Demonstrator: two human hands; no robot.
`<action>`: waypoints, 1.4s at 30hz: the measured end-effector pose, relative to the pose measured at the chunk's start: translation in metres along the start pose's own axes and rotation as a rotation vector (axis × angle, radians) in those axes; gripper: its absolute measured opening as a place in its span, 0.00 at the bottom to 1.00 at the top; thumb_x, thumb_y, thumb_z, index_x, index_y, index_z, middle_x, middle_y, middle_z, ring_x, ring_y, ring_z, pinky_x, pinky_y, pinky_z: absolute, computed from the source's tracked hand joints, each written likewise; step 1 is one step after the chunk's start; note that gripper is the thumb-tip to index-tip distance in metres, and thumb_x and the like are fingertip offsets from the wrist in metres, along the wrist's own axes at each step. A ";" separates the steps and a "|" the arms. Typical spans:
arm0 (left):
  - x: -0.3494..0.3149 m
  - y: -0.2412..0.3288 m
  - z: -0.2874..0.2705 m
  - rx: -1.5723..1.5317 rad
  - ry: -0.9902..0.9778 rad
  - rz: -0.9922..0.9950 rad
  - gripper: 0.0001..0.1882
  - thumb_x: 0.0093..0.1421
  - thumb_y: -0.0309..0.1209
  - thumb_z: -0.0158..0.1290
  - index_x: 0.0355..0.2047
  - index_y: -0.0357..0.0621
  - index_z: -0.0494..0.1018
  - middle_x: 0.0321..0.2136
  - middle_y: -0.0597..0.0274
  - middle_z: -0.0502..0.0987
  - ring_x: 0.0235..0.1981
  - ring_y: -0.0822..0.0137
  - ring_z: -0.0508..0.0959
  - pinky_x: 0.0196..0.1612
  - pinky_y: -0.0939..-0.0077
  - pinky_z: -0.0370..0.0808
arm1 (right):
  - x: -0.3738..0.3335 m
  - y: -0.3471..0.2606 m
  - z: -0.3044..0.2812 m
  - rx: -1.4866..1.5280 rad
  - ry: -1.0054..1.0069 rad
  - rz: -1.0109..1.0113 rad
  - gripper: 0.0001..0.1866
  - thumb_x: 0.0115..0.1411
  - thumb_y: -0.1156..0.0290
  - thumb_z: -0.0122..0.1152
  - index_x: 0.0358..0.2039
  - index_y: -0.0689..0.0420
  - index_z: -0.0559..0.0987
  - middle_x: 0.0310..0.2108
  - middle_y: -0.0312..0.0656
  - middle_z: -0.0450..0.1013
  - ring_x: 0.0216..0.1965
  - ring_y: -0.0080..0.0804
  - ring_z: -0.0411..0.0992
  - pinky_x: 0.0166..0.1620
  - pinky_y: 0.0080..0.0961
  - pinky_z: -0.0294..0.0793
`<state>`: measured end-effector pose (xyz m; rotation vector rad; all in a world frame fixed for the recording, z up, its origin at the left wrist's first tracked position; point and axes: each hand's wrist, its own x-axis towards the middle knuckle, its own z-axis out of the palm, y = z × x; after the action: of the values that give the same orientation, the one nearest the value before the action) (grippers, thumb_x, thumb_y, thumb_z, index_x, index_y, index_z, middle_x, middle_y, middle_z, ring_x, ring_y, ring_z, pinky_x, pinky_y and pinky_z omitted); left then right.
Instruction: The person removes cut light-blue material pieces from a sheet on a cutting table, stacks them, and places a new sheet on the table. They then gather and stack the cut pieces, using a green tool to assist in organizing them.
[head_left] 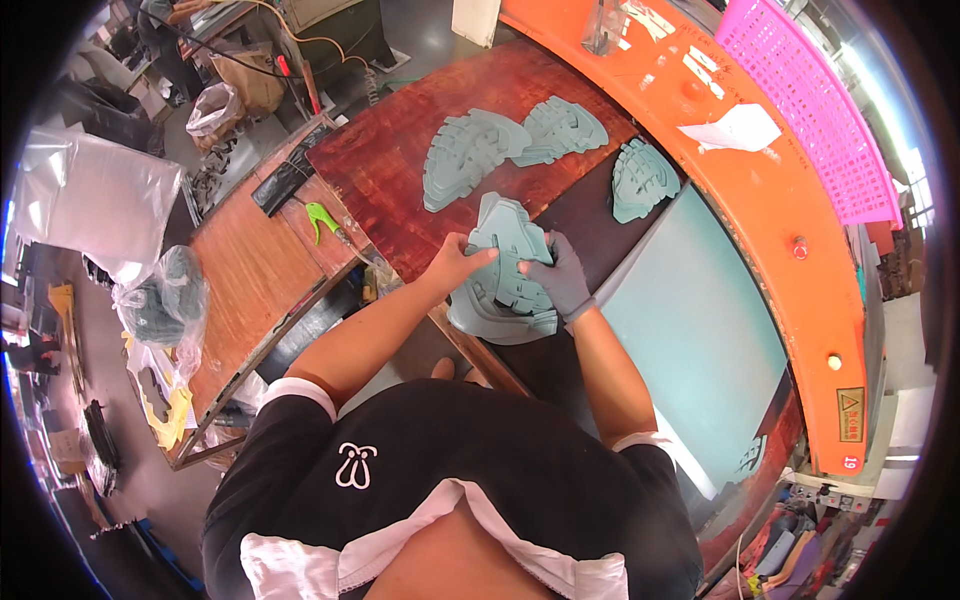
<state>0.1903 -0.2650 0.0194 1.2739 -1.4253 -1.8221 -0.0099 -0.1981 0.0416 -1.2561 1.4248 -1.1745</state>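
Both my hands grip a stack of grey-green die-cut foam pieces (512, 235) in front of me, with slots cut through them. My bare left hand (464, 262) pinches the stack's left edge, thumb on top. On its right edge is my right hand (563, 280) in a grey glove, thumb also pressing the top. Just under the held stack, more curved foam pieces (500, 325) show at the near edge of the table. Farther off lie two piles of similar foam pieces (470, 150) on the reddish-brown board (400, 120), and another foam pile (642, 182) sits to the right.
A pale blue-green sheet (700, 310) covers the right side of the work surface. Beyond it curves an orange machine beam (720, 90) with a pink basket (800, 110). On the left wooden table (240, 270) are a green air gun (322, 220) and a black tray (285, 182).
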 end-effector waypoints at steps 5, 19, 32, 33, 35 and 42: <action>-0.006 0.020 -0.017 -0.362 -0.556 -0.037 0.45 0.46 0.45 0.63 0.58 0.36 0.53 0.52 0.54 0.66 0.52 0.64 0.66 0.54 0.67 0.64 | -0.019 -0.015 0.003 0.007 -0.017 -0.050 0.19 0.46 0.76 0.65 0.39 0.61 0.69 0.36 0.38 0.71 0.38 0.21 0.68 0.39 0.23 0.70; -0.023 0.012 -0.018 -0.822 -0.685 -0.180 0.42 0.52 0.52 0.54 0.61 0.44 0.53 0.56 0.54 0.62 0.56 0.55 0.65 0.59 0.55 0.59 | -0.011 -0.012 0.007 0.631 -0.066 0.264 0.25 0.52 0.71 0.61 0.51 0.60 0.69 0.42 0.37 0.70 0.43 0.26 0.68 0.46 0.26 0.69; -0.066 0.028 -0.016 -0.720 -0.711 -0.231 0.39 0.48 0.38 0.61 0.57 0.43 0.57 0.48 0.55 0.68 0.48 0.59 0.71 0.46 0.65 0.72 | -0.021 -0.028 0.006 0.282 -0.041 0.158 0.32 0.53 0.66 0.60 0.57 0.60 0.60 0.48 0.41 0.66 0.50 0.27 0.62 0.53 0.26 0.62; -0.068 0.032 -0.014 -0.658 -0.689 -0.216 0.39 0.47 0.37 0.62 0.57 0.43 0.57 0.48 0.55 0.69 0.47 0.60 0.71 0.45 0.66 0.72 | -0.019 -0.032 0.006 0.294 -0.100 0.106 0.33 0.53 0.65 0.61 0.57 0.60 0.60 0.47 0.41 0.66 0.50 0.26 0.62 0.53 0.26 0.62; -0.073 0.041 -0.008 -0.570 -0.685 -0.162 0.40 0.45 0.37 0.63 0.57 0.44 0.56 0.47 0.56 0.69 0.46 0.62 0.71 0.43 0.68 0.72 | -0.016 -0.040 0.012 0.310 -0.155 0.067 0.35 0.53 0.63 0.62 0.57 0.60 0.59 0.47 0.41 0.66 0.50 0.26 0.62 0.53 0.26 0.62; -0.085 0.053 0.000 -0.664 -0.608 -0.161 0.41 0.45 0.28 0.62 0.58 0.47 0.53 0.47 0.60 0.69 0.46 0.65 0.71 0.49 0.65 0.71 | -0.017 -0.032 0.042 0.228 0.046 0.017 0.35 0.50 0.68 0.62 0.57 0.60 0.59 0.48 0.39 0.64 0.48 0.26 0.63 0.52 0.25 0.63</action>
<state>0.2188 -0.2130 0.0998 0.5253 -0.8286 -2.6294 0.0379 -0.1865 0.0663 -1.0629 1.2902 -1.3215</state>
